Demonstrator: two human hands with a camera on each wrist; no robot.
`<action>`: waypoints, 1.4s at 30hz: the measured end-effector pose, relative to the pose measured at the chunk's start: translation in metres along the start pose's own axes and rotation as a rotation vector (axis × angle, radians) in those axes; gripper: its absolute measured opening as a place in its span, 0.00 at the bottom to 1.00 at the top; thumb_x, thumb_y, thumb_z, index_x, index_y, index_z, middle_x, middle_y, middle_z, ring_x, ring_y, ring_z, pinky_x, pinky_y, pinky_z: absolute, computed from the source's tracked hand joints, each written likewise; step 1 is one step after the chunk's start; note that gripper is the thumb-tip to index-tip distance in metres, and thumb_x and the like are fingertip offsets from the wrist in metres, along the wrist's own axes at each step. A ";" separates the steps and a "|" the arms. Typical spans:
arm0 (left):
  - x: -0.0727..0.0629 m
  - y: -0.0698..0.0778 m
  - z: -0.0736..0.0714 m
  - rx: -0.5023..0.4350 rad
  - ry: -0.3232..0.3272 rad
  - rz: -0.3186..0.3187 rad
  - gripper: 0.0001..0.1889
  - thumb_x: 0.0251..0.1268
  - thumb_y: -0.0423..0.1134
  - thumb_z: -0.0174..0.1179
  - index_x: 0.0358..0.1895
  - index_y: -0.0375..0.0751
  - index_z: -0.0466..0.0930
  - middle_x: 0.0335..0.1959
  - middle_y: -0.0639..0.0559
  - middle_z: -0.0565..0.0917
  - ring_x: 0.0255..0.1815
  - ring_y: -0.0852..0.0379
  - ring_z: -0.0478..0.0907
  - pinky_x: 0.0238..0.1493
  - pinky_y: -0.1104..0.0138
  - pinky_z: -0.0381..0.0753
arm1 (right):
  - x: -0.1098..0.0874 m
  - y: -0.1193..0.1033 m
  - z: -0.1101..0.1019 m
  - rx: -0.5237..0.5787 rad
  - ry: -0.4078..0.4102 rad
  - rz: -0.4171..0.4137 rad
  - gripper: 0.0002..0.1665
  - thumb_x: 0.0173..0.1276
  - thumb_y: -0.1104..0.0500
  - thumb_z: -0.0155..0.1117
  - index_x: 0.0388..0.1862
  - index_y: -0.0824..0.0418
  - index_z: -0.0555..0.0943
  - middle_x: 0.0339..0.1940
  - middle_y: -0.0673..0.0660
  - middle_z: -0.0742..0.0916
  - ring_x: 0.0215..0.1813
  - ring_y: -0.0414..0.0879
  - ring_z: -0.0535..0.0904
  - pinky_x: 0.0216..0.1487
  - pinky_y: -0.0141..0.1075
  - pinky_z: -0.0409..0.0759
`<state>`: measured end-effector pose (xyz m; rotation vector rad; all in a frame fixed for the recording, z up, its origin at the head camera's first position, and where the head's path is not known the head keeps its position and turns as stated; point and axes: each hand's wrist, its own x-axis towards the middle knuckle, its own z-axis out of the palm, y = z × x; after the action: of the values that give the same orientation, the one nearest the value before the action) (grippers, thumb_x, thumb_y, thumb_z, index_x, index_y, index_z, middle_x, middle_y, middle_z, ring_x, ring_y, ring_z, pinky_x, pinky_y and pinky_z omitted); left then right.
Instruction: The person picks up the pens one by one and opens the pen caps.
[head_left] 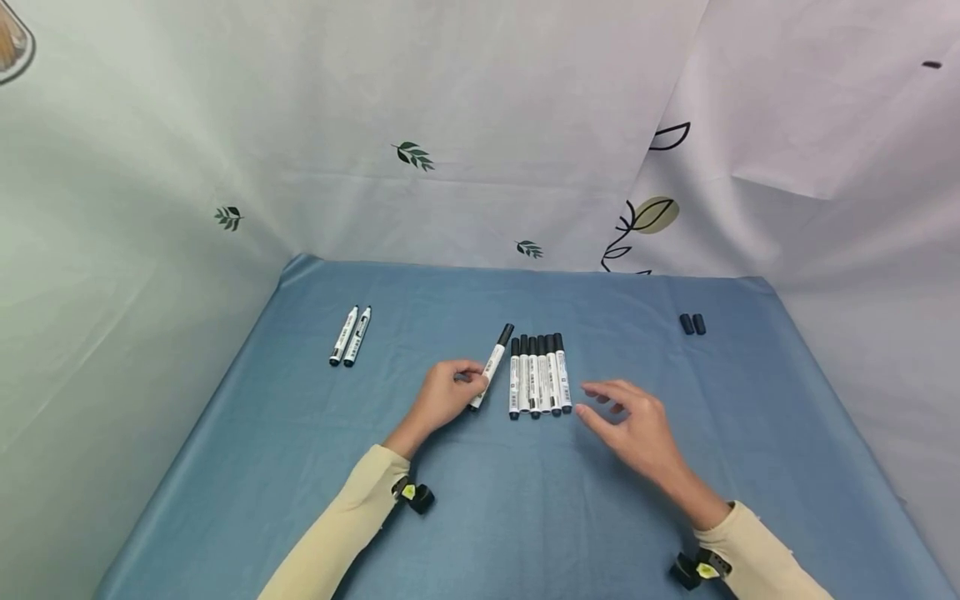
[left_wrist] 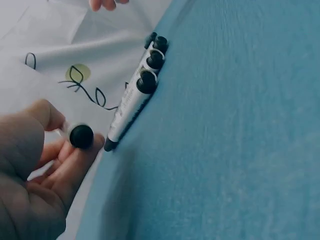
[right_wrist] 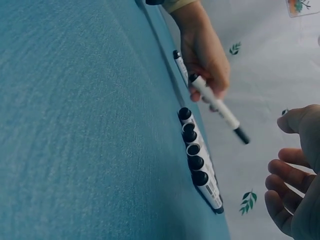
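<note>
Between thumb and fingers, my left hand pinches a capped white marker with a black cap, just left of a row of markers. In the left wrist view the dark end of this marker points at the camera. The row of several capped white markers lies side by side on the blue cloth, caps toward the far edge. My right hand hovers to the right of the row, fingers loosely bent and thumb apart, with nothing in it. The right wrist view shows the same empty right hand.
Two uncapped white markers lie at the back left of the blue cloth. Two black caps lie together at the back right. Pale patterned fabric rises behind the table and along both sides.
</note>
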<state>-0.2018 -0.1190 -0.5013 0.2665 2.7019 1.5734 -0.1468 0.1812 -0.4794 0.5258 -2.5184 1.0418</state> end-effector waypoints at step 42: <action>-0.058 0.029 -0.014 0.005 -0.186 0.516 0.11 0.64 0.33 0.71 0.49 0.47 0.91 0.40 0.59 0.83 0.33 0.63 0.76 0.31 0.71 0.77 | 0.011 -0.038 -0.011 0.138 -0.235 -0.105 0.13 0.65 0.59 0.76 0.48 0.53 0.91 0.41 0.47 0.91 0.36 0.36 0.83 0.34 0.37 0.82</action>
<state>-0.1415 -0.1254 -0.4741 1.1248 2.6184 1.5321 -0.1366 0.1615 -0.4444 0.8572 -2.5957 1.1805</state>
